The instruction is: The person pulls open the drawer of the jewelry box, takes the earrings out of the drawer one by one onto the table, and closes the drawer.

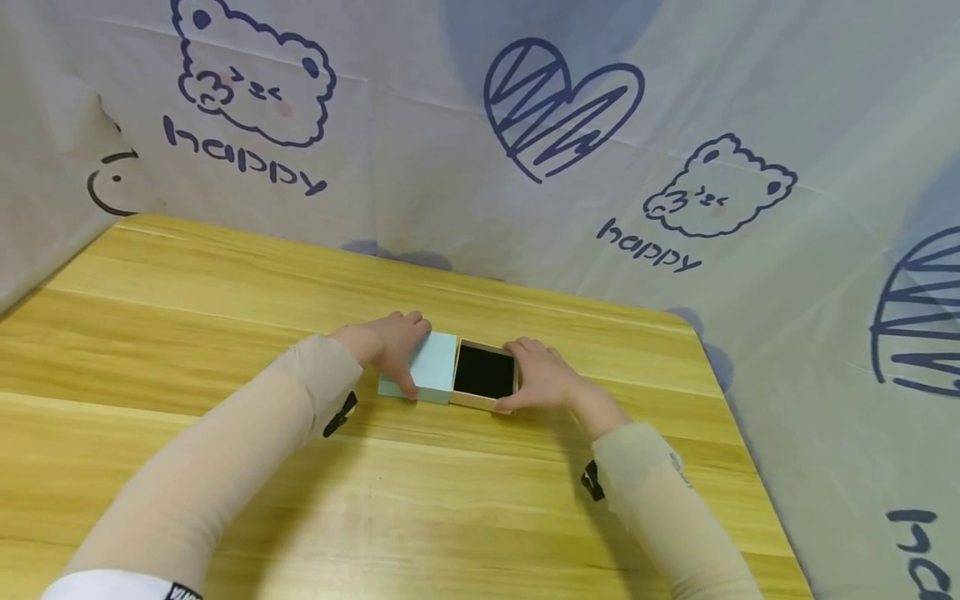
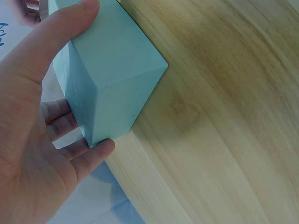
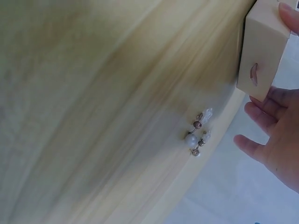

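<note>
A light blue box sleeve (image 1: 437,362) lies on the table, and a cream drawer (image 1: 472,402) with a black lining (image 1: 485,372) sits out from its right side. My left hand (image 1: 390,346) grips the sleeve's left part, thumb on the near side and fingers at the far side. At the drawer's right end my right hand (image 1: 543,377) holds it between thumb and fingers. The right wrist view shows a small pull loop (image 3: 253,74) on the drawer's end face. Beaded jewelry (image 3: 198,133) with a pearl lies on the wood near that hand; I cannot make it out in the head view.
The wooden table (image 1: 360,517) has a rounded far right corner. A white cloth (image 1: 420,167) with bear and heart drawings hangs behind and to the right of it. Black wrist straps (image 1: 341,414) show under both sleeves.
</note>
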{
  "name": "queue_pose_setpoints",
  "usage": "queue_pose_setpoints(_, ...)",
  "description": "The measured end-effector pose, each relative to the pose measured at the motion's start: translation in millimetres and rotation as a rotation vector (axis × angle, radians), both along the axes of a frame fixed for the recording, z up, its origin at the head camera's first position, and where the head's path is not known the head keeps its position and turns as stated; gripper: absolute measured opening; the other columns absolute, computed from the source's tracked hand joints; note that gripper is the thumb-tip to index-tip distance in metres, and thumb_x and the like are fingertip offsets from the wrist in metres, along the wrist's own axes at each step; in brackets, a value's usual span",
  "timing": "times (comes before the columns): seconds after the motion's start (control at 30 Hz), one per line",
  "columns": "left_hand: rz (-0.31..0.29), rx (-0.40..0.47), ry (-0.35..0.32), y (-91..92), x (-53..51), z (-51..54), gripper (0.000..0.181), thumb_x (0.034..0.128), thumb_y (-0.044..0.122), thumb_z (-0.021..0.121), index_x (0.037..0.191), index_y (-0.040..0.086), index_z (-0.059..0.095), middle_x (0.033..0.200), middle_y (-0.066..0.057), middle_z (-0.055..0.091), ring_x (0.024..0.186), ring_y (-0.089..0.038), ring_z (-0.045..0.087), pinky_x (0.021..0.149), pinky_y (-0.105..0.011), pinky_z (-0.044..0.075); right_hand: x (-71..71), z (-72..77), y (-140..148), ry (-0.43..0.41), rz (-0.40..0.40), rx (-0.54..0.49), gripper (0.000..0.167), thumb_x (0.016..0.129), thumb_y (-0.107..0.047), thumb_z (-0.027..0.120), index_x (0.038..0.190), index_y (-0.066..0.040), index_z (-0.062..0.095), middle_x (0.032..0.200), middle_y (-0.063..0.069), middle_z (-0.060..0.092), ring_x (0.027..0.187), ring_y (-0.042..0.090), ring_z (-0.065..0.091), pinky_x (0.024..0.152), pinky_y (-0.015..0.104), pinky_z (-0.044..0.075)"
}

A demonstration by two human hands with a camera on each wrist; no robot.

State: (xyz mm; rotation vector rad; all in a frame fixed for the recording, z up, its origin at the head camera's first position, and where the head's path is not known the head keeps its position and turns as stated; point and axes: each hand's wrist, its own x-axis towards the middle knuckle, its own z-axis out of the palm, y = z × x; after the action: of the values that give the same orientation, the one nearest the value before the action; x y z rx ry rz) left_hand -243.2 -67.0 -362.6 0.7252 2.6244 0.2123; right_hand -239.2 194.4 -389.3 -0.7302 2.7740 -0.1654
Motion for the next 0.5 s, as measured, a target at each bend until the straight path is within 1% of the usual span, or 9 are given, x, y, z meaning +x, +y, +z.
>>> queue_pose_setpoints(0.33,0.0,-0.002,-0.001,0.3,0.9,0.2,0.1,0.0667,0.046,0.08,0.143,0.003,0.031,0.145,-0.016,0.033,0.132,-0.037,0.034,0.108,-0.048,0.035,1.4,3.1,-9.9,-0.01,0.008,0.002,0.098,0.071,-0.057,0.071,0.144,-0.005,0.032,0.147,0.014,0.035,0.137,0.032,0.031,0.111,0.054,0.026)
queue_pose_setpoints(0.5,0.003,-0.003,0.005,0.4,0.9,-0.8,0.099,0.0666,0.045,0.08,0.142,0.003,0.032,0.143,-0.015,0.036,0.13,-0.035,0.037,0.107,-0.047,0.036,0.7,4.2,-15.7,-0.012,0.021,0.003,0.097,0.072,-0.056,0.071,0.144,-0.004,0.033,0.145,0.014,0.037,0.135,0.031,0.034,0.11,0.053,0.028)
